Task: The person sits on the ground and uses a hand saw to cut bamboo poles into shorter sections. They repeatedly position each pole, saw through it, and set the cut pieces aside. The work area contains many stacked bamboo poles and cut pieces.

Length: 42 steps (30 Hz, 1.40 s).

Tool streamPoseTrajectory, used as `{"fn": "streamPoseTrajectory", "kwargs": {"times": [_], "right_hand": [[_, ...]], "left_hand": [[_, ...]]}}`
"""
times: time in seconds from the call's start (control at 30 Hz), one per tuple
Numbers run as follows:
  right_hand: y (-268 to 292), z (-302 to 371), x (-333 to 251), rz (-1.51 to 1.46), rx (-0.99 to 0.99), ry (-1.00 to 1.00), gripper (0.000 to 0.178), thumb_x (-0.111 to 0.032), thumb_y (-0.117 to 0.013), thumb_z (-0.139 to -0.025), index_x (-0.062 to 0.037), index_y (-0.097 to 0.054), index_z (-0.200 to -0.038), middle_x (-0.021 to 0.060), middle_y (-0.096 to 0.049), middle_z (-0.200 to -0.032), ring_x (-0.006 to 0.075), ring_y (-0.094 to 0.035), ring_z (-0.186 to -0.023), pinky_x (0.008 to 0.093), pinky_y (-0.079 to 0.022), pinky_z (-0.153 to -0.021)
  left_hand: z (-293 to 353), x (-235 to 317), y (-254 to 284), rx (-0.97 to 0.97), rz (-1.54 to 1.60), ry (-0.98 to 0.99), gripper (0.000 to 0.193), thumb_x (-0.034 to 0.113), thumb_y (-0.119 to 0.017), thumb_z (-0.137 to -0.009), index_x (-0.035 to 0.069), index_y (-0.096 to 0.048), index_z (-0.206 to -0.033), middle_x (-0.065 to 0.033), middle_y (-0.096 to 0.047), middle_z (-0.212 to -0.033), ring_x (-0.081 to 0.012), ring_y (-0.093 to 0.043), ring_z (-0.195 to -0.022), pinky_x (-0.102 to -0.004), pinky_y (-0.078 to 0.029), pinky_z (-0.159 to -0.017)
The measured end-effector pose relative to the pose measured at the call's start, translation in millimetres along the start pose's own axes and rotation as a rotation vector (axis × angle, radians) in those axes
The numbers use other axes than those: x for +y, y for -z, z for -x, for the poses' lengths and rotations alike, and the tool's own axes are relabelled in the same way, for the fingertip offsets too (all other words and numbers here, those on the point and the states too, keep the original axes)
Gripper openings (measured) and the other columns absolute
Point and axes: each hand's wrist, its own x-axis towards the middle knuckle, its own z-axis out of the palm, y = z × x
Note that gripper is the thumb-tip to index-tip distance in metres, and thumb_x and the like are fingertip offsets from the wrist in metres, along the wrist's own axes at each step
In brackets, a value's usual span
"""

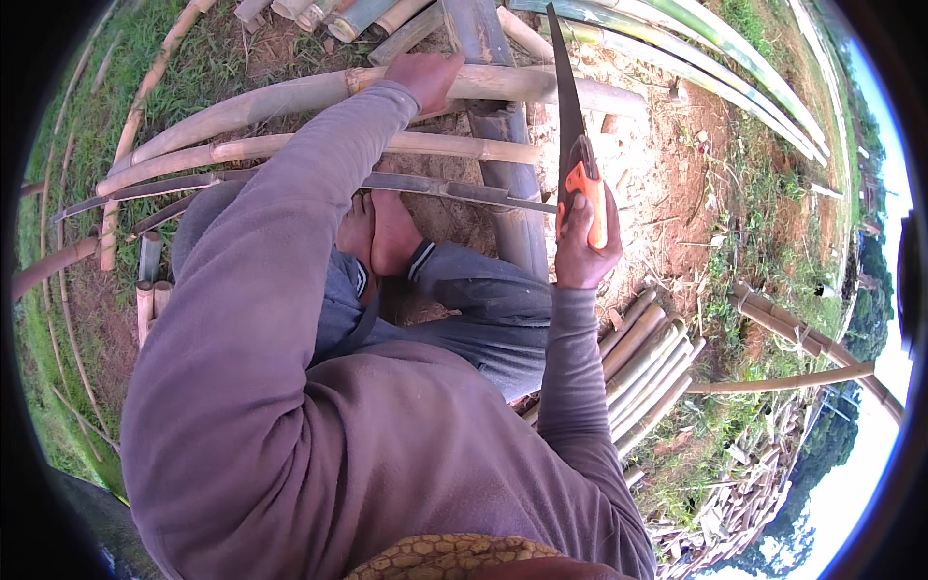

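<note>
My right hand (590,249) is wrapped round the orange and black handle of a hand saw (566,92). The dark blade points away from me and crosses a thick bamboo pole (503,83) near its right end; whether its teeth touch the pole I cannot tell. My left hand (425,77) is closed over the same pole, left of the blade, pressing on its top. Under the pole runs a wide grey bamboo support (512,198). Nearer to me, a thinner bamboo pole (454,145) and a dark split strip (435,186) also lie across that support.
Cut bamboo pieces (652,362) are stacked by my right arm. Long green bamboo poles (706,58) lie at the far right, and short cut ends (358,19) at the far side. My bare feet (391,232) are beside the support. A bamboo frame (802,338) stands right.
</note>
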Motion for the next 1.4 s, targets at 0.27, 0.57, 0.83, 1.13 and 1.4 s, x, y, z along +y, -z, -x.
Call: {"fn": "streamPoseTrajectory", "kwargs": {"times": [0.27, 0.57, 0.83, 1.13, 1.4], "right_hand": [[66.0, 84.4, -13.8, -0.037, -0.026, 0.025, 0.057, -0.028, -0.066, -0.109, 0.0126, -0.054, -0.147, 0.0181, -0.071, -0.128, 0.0204, -0.072, -0.104, 0.0306, -0.063, -0.087], [9.6, -7.3, -7.1, -0.022, -0.027, -0.006, 0.041, -0.019, -0.066, -0.108, 0.0064, -0.064, -0.140, 0.0099, -0.075, -0.114, 0.0124, -0.067, -0.099, 0.0267, -0.057, -0.077], [53.8, 60.4, -17.5, -0.059, -0.024, -0.053, 0.050, -0.023, -0.067, -0.108, 0.0091, -0.057, -0.146, 0.0162, -0.070, -0.126, 0.0190, -0.070, -0.104, 0.0303, -0.062, -0.083], [16.9, -4.8, -6.5, 0.141, -0.038, 0.117, 0.040, -0.018, -0.066, -0.107, 0.0075, -0.065, -0.137, 0.0106, -0.073, -0.111, 0.0163, -0.070, -0.098, 0.0293, -0.058, -0.085], [37.5, 35.1, -5.5, -0.080, -0.059, 0.084, 0.053, -0.019, -0.062, -0.110, 0.0147, -0.050, -0.150, 0.0229, -0.068, -0.134, 0.0285, -0.070, -0.120, 0.0400, -0.059, -0.102]], "left_hand": [[10.3, 11.4, 16.6, -0.012, 0.019, -0.009, 0.047, 0.031, -0.081, -0.088, 0.009, -0.060, -0.124, -0.0172, -0.078, -0.099, -0.0391, -0.077, -0.096, -0.0521, -0.062, -0.082], [3.5, 4.6, 12.6, -0.002, -0.008, -0.009, 0.046, 0.025, -0.081, -0.086, 0.010, -0.060, -0.124, -0.0174, -0.078, -0.102, -0.0381, -0.077, -0.098, -0.0514, -0.062, -0.085], [4.9, 8.1, 6.4, -0.040, 0.055, 0.014, 0.052, 0.041, -0.084, -0.085, 0.012, -0.061, -0.121, -0.0162, -0.075, -0.105, -0.0404, -0.074, -0.098, -0.0516, -0.059, -0.084], [6.6, 3.5, 9.3, 0.021, 0.030, 0.018, 0.058, 0.045, -0.086, -0.086, 0.010, -0.059, -0.124, -0.0171, -0.078, -0.102, -0.0390, -0.077, -0.098, -0.0528, -0.062, -0.083], [7.6, 9.5, -6.6, -0.024, 0.029, 0.044, 0.053, 0.038, -0.086, -0.086, 0.011, -0.060, -0.122, -0.0169, -0.078, -0.101, -0.0393, -0.077, -0.098, -0.0524, -0.062, -0.083]]}}
